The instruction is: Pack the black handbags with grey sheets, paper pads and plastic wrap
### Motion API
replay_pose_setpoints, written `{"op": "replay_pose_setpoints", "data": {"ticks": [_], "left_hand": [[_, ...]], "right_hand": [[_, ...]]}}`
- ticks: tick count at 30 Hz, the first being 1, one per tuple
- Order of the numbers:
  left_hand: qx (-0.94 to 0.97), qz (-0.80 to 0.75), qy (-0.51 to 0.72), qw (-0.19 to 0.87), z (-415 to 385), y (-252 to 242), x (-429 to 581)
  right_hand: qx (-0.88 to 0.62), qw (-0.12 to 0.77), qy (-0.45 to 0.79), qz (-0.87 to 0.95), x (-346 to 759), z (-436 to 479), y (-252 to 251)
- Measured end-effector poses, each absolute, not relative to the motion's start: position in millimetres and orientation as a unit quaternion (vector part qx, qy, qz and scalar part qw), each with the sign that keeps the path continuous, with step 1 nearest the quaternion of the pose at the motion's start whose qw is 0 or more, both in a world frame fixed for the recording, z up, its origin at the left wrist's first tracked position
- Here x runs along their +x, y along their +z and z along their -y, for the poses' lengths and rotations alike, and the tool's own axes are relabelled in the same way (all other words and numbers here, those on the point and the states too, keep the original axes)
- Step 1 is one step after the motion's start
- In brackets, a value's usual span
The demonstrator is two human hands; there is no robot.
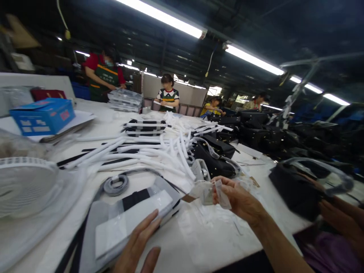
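My right hand (239, 197) pinches a small translucent packet (223, 196) above the table. More thin clear packets (205, 194) lie just beyond its fingertips, and I cannot tell whether the hand holds some of them too. Stretched out, the fingers of my left hand (139, 242) rest over the near edge of a grey bag (88, 242). A white rectangular panel (127, 225) under clear film lies on top of this bag. Its black strap (136, 199) and a coiled grey cord (116, 184) are behind the panel.
White padded tubes (148, 155) and black bags (218, 159) cover the table's middle. A white fan (22, 185) and a blue box (42, 115) stand left. At right, a co-worker's hand (335, 212) is at a black bag (295, 189). Other people work across the table.
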State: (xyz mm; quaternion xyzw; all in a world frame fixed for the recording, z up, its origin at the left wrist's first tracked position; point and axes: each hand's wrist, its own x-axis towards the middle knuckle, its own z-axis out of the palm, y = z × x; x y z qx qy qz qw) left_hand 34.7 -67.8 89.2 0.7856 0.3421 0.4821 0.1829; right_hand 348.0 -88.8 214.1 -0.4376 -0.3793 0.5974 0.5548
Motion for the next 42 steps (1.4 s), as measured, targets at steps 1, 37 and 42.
{"op": "replay_pose_setpoints", "data": {"ticks": [1, 37, 42], "left_hand": [[0.769, -0.344, 0.483, 0.239, 67.9, 94.3, 41.5], [0.809, -0.385, 0.439, -0.068, 48.4, 112.8, 27.4], [0.798, -0.393, 0.445, -0.103, 44.0, 98.4, 27.9]], "right_hand": [[-0.418, 0.53, 0.624, 0.394, 333.3, 87.6, 212.8], [-0.502, 0.274, 0.197, 0.796, 192.9, 58.5, 183.5], [-0.525, 0.255, 0.124, 0.803, 191.2, 58.6, 170.2]]}}
